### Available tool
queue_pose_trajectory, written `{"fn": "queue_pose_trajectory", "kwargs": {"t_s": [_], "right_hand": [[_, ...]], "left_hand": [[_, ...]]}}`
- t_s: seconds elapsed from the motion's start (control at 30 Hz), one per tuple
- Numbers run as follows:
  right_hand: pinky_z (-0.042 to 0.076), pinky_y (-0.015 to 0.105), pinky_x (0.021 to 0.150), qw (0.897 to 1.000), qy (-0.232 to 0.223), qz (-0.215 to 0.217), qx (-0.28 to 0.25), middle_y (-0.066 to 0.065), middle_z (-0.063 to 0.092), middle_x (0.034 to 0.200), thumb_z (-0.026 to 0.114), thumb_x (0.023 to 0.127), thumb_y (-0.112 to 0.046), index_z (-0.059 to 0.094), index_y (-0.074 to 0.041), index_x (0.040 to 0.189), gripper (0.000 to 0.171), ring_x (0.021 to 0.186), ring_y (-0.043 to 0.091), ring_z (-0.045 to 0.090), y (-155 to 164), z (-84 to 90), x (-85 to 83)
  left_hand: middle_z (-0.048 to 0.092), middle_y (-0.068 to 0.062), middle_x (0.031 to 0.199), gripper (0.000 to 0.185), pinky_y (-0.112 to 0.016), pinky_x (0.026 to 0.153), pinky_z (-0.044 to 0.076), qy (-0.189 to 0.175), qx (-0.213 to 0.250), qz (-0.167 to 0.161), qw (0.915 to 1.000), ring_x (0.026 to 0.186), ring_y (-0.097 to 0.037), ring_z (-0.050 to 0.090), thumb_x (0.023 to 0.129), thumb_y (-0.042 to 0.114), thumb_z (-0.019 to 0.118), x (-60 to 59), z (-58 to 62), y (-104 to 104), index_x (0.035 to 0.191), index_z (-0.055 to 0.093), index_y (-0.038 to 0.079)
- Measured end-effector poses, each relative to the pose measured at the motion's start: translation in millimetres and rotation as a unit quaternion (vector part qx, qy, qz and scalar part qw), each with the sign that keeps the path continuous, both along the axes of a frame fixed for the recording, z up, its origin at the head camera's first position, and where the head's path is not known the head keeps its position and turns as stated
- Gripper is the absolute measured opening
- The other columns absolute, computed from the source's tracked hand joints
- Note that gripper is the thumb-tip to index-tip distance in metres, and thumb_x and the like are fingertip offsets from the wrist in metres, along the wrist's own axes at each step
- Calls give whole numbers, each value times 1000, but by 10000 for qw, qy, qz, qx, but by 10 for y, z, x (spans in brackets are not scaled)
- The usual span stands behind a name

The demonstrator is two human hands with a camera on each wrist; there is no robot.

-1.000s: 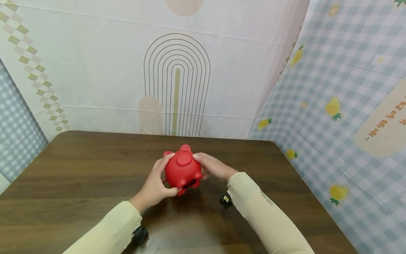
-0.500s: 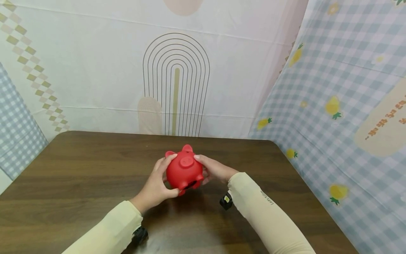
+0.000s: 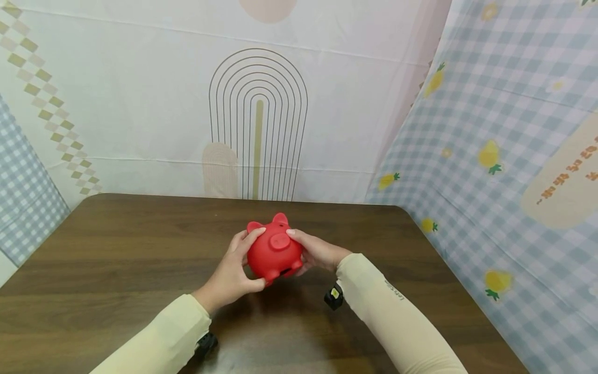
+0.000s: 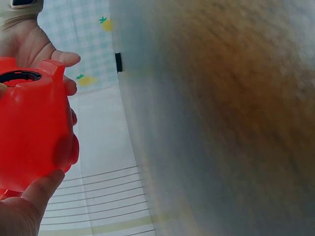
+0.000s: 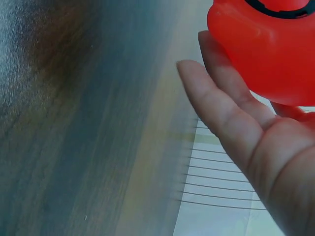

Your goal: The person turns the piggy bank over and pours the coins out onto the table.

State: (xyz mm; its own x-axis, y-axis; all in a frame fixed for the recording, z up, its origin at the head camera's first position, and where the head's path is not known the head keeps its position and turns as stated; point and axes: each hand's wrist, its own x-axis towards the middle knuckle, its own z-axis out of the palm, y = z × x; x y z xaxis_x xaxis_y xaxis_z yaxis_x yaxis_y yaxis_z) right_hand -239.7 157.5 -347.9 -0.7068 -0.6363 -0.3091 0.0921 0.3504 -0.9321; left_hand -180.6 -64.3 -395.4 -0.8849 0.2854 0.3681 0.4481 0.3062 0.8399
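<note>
A round red piggy bank [image 3: 268,259] is held between both hands over the middle of the table, its snout facing the head camera and tipped slightly. My left hand [image 3: 231,275] grips its left side, thumb low near a foot and fingers up by the ear. On the other side my right hand [image 3: 320,251] holds it with the thumb beside the snout, the other fingers mostly hidden behind. In the left wrist view, a black-rimmed round opening [image 4: 19,76] shows in the underside, between the feet. The right wrist view has two fingers [image 5: 216,98] extended under the red body.
The brown wooden table [image 3: 117,249] spreads around the hands. A white patterned cloth [image 3: 154,104] hangs behind its far edge, and a blue checked cloth [image 3: 467,156] runs along the right side. A black wrist camera [image 3: 334,297] hangs under the right sleeve.
The piggy bank has shifted slightly right and turned between the hands, its snout moving right and its underside opening less visible. Both hands keep their hold, the left fingers following it slightly.
</note>
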Motion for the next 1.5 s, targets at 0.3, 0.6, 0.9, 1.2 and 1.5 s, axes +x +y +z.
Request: {"fn": "queue_pose_trajectory", "kwargs": {"t_s": [0.3,0.6,0.9,1.2,1.5], "right_hand": [[54,45,85,9992,32,-356,-180,16,55,129,33,95,-53,35,-7,141,65,94,23,66,-36,-23,39],[55,42,83,9961,2,-647,-604,15,56,125,36,95,-51,30,-8,143,65,81,17,66,-35,-152,80],[56,42,81,9928,75,-981,-678,17,56,126,39,96,-49,23,-7,147,68,79,17,67,-10,-240,82],[56,42,81,9883,277,-1277,-781,15,56,125,42,97,-46,23,-10,148,66,79,16,67,7,-247,86],[55,33,71,9819,585,-1679,-648,18,55,125,44,95,-41,27,-11,148,63,80,17,65,-25,-308,101]], "left_hand": [[30,-17,143,95,-51,90,51,-7,-136,-62,9999,124,-40,42,65,2,82,-31,29,-17,145,36,24],[30,-18,144,92,-49,91,51,35,-401,-249,9989,126,-39,41,70,1,80,-71,26,-56,148,36,21],[32,-20,143,87,-52,95,48,-143,-251,-593,9978,126,-40,40,73,2,79,-130,28,-134,148,36,13],[42,-26,139,76,-50,94,49,-881,658,-371,9932,123,-43,50,80,4,75,-192,26,-228,145,37,4],[43,-25,138,65,-44,95,50,-2149,958,-35,9719,124,-37,50,95,26,59,-233,60,-183,148,28,5]]}}
